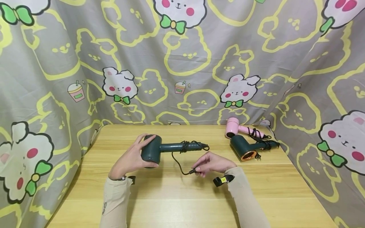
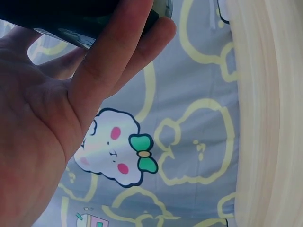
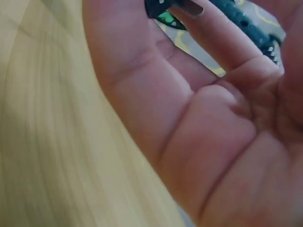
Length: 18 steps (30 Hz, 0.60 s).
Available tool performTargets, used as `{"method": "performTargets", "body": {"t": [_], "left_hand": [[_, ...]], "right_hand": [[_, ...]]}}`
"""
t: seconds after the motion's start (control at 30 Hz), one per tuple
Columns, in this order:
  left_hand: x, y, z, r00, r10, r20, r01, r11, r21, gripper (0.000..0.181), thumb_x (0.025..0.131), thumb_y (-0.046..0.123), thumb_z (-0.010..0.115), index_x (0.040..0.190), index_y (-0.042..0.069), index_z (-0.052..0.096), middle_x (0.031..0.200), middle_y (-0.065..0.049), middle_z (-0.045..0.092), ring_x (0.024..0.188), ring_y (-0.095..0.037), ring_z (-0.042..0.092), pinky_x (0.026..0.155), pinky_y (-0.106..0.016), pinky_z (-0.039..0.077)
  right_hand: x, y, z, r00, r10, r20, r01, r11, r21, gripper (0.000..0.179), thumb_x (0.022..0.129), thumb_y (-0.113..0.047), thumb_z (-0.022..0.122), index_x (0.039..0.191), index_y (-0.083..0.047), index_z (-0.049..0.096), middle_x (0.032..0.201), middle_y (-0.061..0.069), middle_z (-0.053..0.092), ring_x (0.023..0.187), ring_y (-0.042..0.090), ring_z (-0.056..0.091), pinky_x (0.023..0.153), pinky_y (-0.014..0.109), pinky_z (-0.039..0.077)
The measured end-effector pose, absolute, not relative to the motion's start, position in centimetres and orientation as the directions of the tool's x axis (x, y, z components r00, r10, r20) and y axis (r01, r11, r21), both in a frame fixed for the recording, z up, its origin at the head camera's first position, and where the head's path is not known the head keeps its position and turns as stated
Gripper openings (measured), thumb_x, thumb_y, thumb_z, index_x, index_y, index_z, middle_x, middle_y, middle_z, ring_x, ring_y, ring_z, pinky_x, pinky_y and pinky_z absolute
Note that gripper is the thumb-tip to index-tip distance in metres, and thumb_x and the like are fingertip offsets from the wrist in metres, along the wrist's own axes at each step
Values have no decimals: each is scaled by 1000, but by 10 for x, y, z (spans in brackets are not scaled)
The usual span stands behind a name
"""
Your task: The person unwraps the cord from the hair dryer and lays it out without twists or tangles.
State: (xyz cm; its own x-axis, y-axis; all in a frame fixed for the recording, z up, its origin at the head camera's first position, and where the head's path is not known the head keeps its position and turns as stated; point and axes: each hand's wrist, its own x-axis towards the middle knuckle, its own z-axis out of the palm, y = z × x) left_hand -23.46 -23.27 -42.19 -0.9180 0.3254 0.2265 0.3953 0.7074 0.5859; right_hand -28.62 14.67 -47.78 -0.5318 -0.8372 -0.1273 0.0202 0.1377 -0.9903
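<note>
A dark green hair dryer (image 1: 151, 152) is held over the table, its handle (image 1: 171, 147) pointing right. My left hand (image 1: 128, 158) grips the barrel, thumb at the near end and fingers over the far end. In the left wrist view the dark barrel (image 2: 57, 16) lies between the fingers. Black cord is wound round the handle, and a loose length (image 1: 179, 165) hangs down to the plug (image 1: 194, 171). Thumb and fingertips of my right hand (image 1: 216, 163) pinch that plug. The right wrist view shows a metal prong (image 3: 191, 7) and part of the green handle (image 3: 244, 23) behind.
To the right lies another dark green hair dryer (image 1: 240, 147) with a copper-coloured rim, its cord wrapped round the handle. Behind it is a pink hair dryer (image 1: 232, 126), also cord-wrapped. A patterned curtain (image 1: 196, 63) encloses the wooden table (image 1: 171, 202) at the back and sides.
</note>
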Motion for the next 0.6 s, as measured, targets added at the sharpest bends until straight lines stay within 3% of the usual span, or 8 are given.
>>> {"method": "performTargets", "body": {"t": [0.27, 0.43, 0.6], "left_hand": [[-233, -231, -420, -918, 327, 223, 394, 706, 589, 110, 64, 43, 99, 158, 32, 43, 161, -15, 32, 121, -41, 59, 92, -53, 55], [-233, -230, -420, -916, 332, 225, 399, 700, 592, 111, 63, 44, 99, 158, 32, 43, 161, -15, 33, 120, -41, 60, 91, -53, 55], [-234, -228, -421, -911, 346, 223, 409, 697, 589, 111, 63, 46, 99, 158, 31, 43, 160, -15, 33, 119, -41, 60, 91, -52, 56]], "right_hand": [[-296, 152, -491, -685, -685, -248, 130, 221, -967, 32, 96, -7, 66, 122, 13, 64, 104, 30, 74, 72, 10, 70, 68, 24, 59], [-300, 155, -498, -762, -599, -245, 157, 196, -968, 31, 98, -7, 63, 120, 15, 63, 96, 21, 76, 70, 8, 67, 67, 21, 57], [-305, 158, -500, -838, -484, -253, 210, 142, -967, 18, 100, -7, 60, 109, 8, 67, 85, 7, 76, 65, 5, 63, 63, 19, 54]]}}
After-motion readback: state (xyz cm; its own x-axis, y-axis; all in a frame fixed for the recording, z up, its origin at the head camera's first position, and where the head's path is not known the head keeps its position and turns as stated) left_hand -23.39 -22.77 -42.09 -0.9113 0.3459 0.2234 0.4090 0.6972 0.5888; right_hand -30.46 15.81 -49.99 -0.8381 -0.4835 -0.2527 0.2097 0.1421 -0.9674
